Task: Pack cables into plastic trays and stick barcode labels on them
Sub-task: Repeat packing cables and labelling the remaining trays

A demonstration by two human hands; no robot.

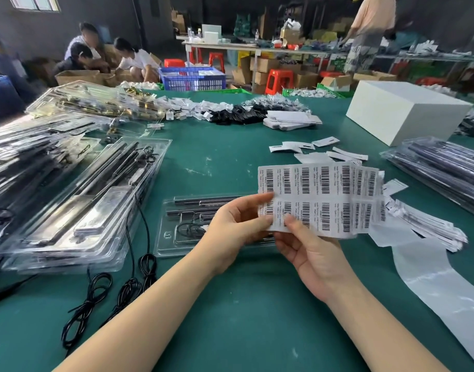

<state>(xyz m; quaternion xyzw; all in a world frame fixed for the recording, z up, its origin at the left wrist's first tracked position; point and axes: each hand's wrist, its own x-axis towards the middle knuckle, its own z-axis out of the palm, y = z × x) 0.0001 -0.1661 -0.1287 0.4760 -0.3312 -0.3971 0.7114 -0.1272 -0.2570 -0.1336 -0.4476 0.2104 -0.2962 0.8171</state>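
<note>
**Over the packed tray: peeling a barcode label off the sheet**

Above the green table (230,162), both hands hold a sheet of barcode labels (321,200). The left hand (235,226) pinches the sheet's lower left corner, thumb on the printed face and fingers curled behind. The right hand (313,253) grips the bottom edge from below, its thumb pressed on a label in the lower row, apparently working at an edge; whether a label has begun to lift cannot be told.

Directly beneath the hands lies a clear plastic tray (171,237), already holding dark rods and a coiled cable, with no label visible on it. To the left sits a stack of filled trays (77,210), and loose black cables (96,299) lie near the table's front edge. Spent backing strip (432,285) trails off to the right beside another tray stack (445,173), with a white box (402,114) beyond.

To do this well, I would bend the backing sharply so one corner of the label rises, take it by that corner only, then lay it flat on a smooth part of the tray and rub it down without creasing the bars
</note>
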